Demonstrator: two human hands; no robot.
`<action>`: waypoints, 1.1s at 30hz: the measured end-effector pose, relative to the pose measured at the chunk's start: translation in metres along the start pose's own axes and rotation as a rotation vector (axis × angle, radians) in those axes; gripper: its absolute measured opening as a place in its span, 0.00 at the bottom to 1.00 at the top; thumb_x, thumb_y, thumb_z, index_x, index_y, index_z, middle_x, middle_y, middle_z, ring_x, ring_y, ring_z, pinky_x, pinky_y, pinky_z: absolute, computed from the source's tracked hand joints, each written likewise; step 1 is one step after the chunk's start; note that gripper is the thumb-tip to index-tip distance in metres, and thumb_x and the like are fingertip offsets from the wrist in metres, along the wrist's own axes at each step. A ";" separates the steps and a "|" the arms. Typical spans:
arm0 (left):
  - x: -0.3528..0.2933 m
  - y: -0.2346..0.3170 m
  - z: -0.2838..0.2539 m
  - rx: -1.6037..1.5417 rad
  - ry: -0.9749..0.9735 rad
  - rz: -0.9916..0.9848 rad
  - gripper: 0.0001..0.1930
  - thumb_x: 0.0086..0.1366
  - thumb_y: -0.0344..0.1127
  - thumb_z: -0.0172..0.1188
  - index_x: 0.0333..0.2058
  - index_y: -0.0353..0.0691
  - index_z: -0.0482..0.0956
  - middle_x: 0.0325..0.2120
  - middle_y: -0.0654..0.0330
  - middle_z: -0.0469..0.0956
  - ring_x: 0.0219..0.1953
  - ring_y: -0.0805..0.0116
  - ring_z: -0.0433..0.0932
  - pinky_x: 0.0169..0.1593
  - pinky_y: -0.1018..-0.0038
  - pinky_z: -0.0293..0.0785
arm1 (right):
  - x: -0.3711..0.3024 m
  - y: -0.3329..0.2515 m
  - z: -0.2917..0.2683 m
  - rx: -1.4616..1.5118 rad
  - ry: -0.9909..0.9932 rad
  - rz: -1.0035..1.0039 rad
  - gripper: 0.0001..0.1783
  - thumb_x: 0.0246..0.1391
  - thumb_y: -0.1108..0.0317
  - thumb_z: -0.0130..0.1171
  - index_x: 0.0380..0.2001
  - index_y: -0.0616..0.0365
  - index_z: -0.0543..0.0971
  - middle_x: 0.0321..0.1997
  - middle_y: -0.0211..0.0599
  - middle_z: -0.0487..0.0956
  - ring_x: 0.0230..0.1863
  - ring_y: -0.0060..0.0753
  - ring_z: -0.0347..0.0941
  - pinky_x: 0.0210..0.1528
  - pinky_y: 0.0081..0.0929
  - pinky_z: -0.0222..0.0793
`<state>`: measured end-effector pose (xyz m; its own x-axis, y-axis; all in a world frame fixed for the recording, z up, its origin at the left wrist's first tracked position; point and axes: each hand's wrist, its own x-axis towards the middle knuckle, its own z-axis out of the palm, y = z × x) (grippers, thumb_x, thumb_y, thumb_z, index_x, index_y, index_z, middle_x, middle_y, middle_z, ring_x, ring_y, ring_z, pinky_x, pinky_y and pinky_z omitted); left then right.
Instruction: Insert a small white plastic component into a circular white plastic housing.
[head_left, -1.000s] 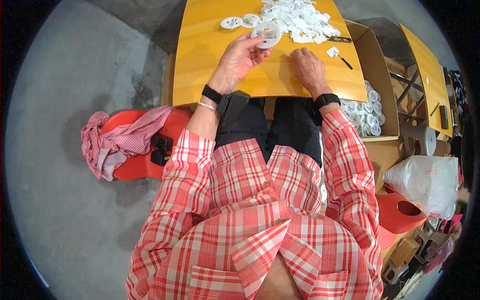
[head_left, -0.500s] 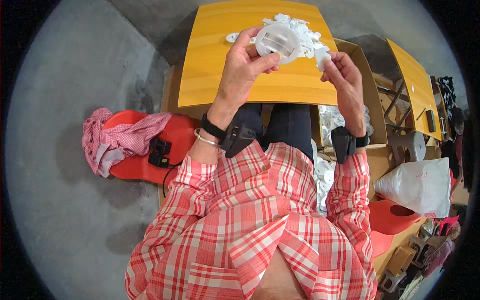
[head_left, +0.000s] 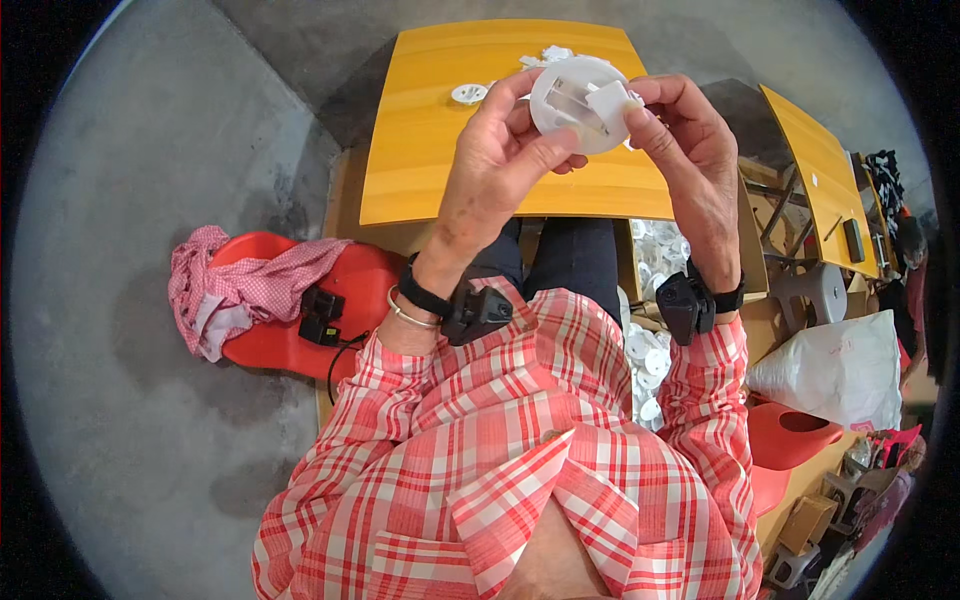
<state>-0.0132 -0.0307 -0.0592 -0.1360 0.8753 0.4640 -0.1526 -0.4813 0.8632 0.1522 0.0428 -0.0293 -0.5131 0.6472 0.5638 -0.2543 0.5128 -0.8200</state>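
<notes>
My left hand (head_left: 500, 150) is closed on a round white plastic housing (head_left: 566, 104), thumb on its face and fingers behind its rim. A rectangular recess shows in the housing's face. Between thumb and fingers, my right hand (head_left: 685, 130) pinches a small white rectangular cover (head_left: 606, 101). The cover lies tilted over the right part of the recess; whether it touches the housing I cannot tell. Beyond the hands, a pile of small white plastic pieces (head_left: 556, 54) is mostly hidden. Left of it, a round white part (head_left: 468, 94) rests on the yellow table (head_left: 420, 150).
Below the table's right side, white round parts (head_left: 648, 362) fill a container. A red stool (head_left: 365, 290) with a pink checked cloth (head_left: 225, 290) and black adapters (head_left: 320, 315) stands at left. On the right are a white sack (head_left: 835, 365), another red stool (head_left: 790, 435) and a second yellow table (head_left: 825, 180).
My right hand has moved left, bringing the white cover over the housing's recess. My left hand has shifted slightly right with the housing, hiding more of the pile.
</notes>
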 end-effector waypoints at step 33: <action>0.009 0.032 0.014 -0.184 -0.243 0.189 0.28 0.60 0.29 0.57 0.57 0.39 0.56 0.47 0.51 0.71 0.40 0.58 0.78 0.38 0.72 0.79 | 0.012 -0.062 -0.008 -0.608 0.223 -0.548 0.04 0.43 0.76 0.63 0.25 0.61 0.77 0.27 0.32 0.75 0.26 0.21 0.68 0.29 0.17 0.66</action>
<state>-0.0052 -0.0376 -0.0246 0.0543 0.7451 0.6647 -0.3235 -0.6167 0.7177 0.1680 0.0235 0.0291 -0.2562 0.2819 0.9246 0.0977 0.9592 -0.2654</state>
